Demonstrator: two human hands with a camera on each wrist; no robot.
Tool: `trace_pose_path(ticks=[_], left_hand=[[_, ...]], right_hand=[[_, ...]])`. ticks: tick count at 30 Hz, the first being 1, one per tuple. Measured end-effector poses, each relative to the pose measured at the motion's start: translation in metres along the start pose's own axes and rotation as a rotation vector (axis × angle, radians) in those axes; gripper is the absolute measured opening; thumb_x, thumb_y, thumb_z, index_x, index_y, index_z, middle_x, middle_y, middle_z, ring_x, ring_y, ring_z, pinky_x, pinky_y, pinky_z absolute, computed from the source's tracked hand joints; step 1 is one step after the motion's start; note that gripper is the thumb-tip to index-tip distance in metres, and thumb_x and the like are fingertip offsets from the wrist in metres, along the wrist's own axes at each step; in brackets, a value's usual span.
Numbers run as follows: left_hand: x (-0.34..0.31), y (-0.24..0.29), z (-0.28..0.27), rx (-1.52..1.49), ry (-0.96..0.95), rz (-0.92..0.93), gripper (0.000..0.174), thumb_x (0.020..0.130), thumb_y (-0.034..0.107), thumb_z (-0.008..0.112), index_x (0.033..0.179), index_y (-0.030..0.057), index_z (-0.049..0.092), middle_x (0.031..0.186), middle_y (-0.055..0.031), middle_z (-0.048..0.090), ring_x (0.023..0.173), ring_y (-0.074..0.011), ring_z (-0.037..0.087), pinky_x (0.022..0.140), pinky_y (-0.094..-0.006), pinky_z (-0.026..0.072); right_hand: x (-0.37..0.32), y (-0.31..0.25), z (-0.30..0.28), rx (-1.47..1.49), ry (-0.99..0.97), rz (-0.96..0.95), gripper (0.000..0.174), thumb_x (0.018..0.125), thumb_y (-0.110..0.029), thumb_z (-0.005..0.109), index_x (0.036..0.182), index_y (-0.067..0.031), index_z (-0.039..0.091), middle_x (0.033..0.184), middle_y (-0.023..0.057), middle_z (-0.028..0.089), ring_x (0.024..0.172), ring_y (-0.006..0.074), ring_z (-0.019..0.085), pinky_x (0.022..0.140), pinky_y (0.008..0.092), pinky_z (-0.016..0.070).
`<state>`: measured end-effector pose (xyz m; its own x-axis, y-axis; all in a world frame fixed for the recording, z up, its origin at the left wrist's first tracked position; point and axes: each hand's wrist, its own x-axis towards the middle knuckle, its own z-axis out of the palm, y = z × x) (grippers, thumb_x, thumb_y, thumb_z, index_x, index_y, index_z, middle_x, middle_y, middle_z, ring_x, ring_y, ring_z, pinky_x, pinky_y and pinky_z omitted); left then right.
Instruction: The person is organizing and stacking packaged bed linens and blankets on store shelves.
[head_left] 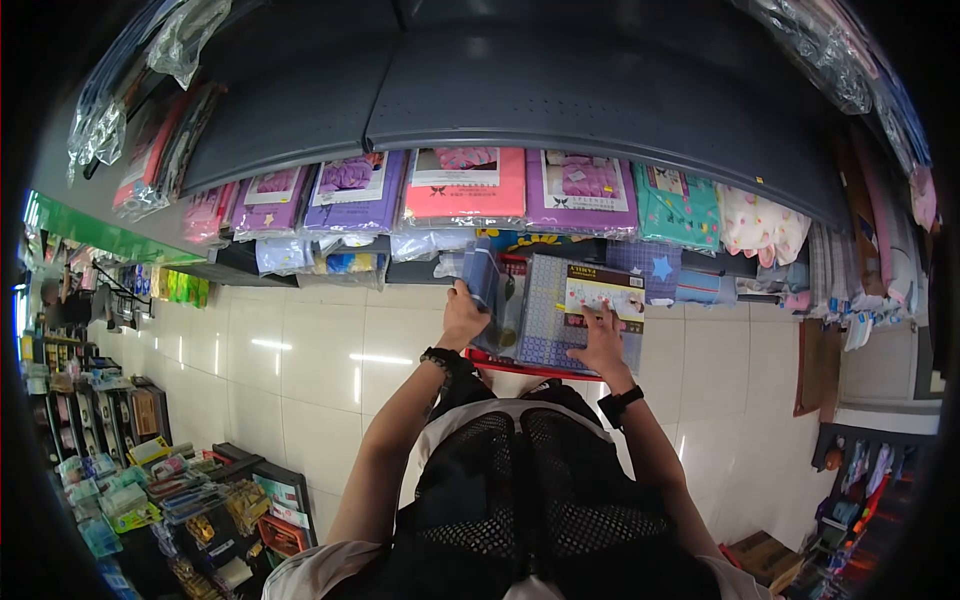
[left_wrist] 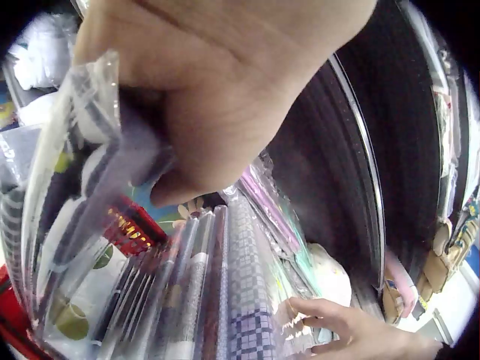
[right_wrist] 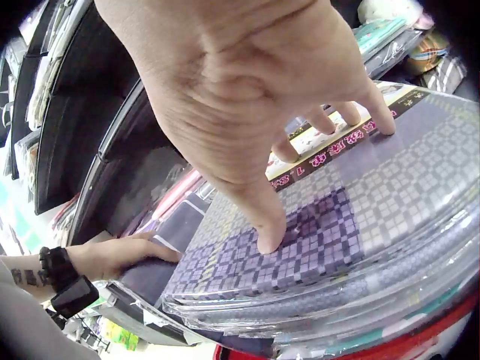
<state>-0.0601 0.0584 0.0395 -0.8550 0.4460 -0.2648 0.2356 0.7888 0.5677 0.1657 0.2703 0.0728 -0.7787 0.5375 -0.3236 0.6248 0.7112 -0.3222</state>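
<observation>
Black mesh garment point(head_left: 540, 480), nearest the head camera, seen between the forearms and behind the hands. By the left hand point(head_left: 463, 318) a dark blue pack point(head_left: 481, 275) is gripped at its edge, most of the fingers being hidden. By the right hand point(head_left: 604, 347) nothing is grasped: its fingers are spread, and the fingertips and thumb are rested on the face of a checked pack point(head_left: 545, 335), which lies directly beneath that hand and bears a printed label point(head_left: 605, 290). The step in hand is judged to be the parting of wrapped packs so that they can be looked through; for the next move, the dark blue pack would need to be held aside by the left hand while the checked pack is steadied or tipped by the right. Below the hands, a red basket point(right_wrist: 435, 339) is shown, only part of its rim being visible; what it is supported by cannot be told. In it, between the hands, a row of packs point(left_wrist: 180, 300) in clear plastic is stood on edge, closely set. Beyond the hands, bagged textiles, among them a salmon-pink bundle point(head_left: 465, 190), are ranged beneath a dark shelf point(head_left: 600, 100)
</observation>
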Motion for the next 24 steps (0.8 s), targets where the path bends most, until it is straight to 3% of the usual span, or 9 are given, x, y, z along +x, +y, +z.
trace_pose_path(ticks=[2, 6, 8, 24], left_hand=[[-0.002, 0.002, 0.001, -0.018, 0.014, -0.005, 0.064, 0.076, 0.018, 0.077, 0.122, 0.0004, 0.037, 0.121, -0.0307, 0.052, 0.107, -0.0492, 0.061, 0.091, -0.0522, 0.0531], [-0.009, 0.01, -0.006, -0.019, 0.015, -0.037, 0.06, 0.076, 0.016, 0.076, 0.12, 0.0008, 0.038, 0.12, -0.0303, 0.053, 0.106, -0.0498, 0.062, 0.09, -0.0525, 0.0532], [-0.008, 0.01, -0.006, -0.013, 0.018, -0.036, 0.059, 0.077, 0.016, 0.076, 0.12, 0.001, 0.038, 0.121, -0.0298, 0.052, 0.106, -0.0496, 0.062, 0.09, -0.0527, 0.0532], [-0.009, 0.012, -0.005, 0.022, 0.008, -0.068, 0.056, 0.079, 0.017, 0.074, 0.12, 0.0022, 0.038, 0.122, -0.0273, 0.052, 0.108, -0.0476, 0.062, 0.09, -0.0523, 0.0532]], right_hand=[[0.003, 0.002, 0.002, -0.007, -0.025, 0.004, 0.106, 0.061, -0.034, 0.094, 0.152, -0.0251, 0.04, 0.161, 0.0196, 0.022, 0.147, 0.046, 0.023, 0.108, 0.0624, 0.0404], [0.003, 0.003, 0.004, 0.017, -0.028, 0.005, 0.106, 0.061, -0.034, 0.094, 0.152, -0.0255, 0.04, 0.161, 0.0187, 0.02, 0.147, 0.0457, 0.022, 0.108, 0.0624, 0.0408], [0.002, 0.0, 0.001, -0.023, -0.021, 0.018, 0.11, 0.057, -0.034, 0.095, 0.152, -0.0229, 0.041, 0.158, 0.024, 0.025, 0.143, 0.0469, 0.028, 0.114, 0.0547, 0.037], [0.002, 0.001, 0.001, -0.01, -0.003, 0.009, 0.11, 0.056, -0.033, 0.096, 0.151, -0.0225, 0.042, 0.156, 0.0241, 0.028, 0.143, 0.047, 0.028, 0.113, 0.0566, 0.037]])
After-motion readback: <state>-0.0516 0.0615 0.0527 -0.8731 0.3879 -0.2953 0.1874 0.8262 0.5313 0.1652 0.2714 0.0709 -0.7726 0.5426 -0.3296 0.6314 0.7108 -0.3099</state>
